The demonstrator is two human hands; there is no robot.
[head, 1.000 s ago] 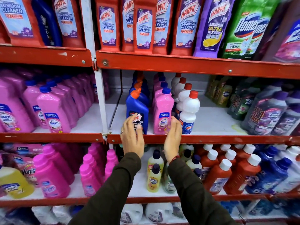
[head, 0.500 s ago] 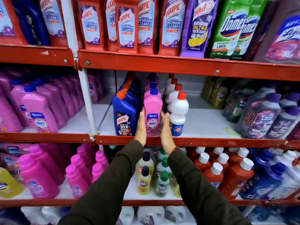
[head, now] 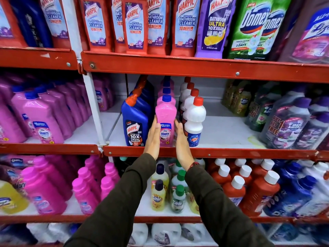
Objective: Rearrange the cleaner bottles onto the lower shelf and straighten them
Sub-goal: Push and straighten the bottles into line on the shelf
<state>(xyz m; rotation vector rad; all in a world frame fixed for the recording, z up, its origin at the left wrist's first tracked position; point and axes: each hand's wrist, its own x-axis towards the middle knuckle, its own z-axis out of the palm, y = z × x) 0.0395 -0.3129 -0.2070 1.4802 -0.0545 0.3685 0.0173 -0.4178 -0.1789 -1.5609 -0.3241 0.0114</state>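
A pink Shakti cleaner bottle [head: 166,114] with a blue cap stands upright at the front of the middle shelf [head: 222,153], heading a row of like bottles. My left hand [head: 153,138] lies flat against its left side and my right hand [head: 181,141] flat against its right side, fingers straight, so both palms press it between them. A blue Harpic bottle [head: 134,120] with an orange cap stands just left of it. A white red-capped bottle [head: 194,122] stands just right.
Red Harpic bathroom cleaner bottles [head: 135,25] line the top shelf. Large pink bottles [head: 37,114] fill the left bay. Grey-purple bottles [head: 288,125] crowd the right end of the middle shelf, with bare white shelf between. Small yellow and green-capped bottles [head: 158,189] stand below.
Both hands moved from the shelf's front edge onto the sides of the front pink bottle. The view has shifted closer and slightly left.
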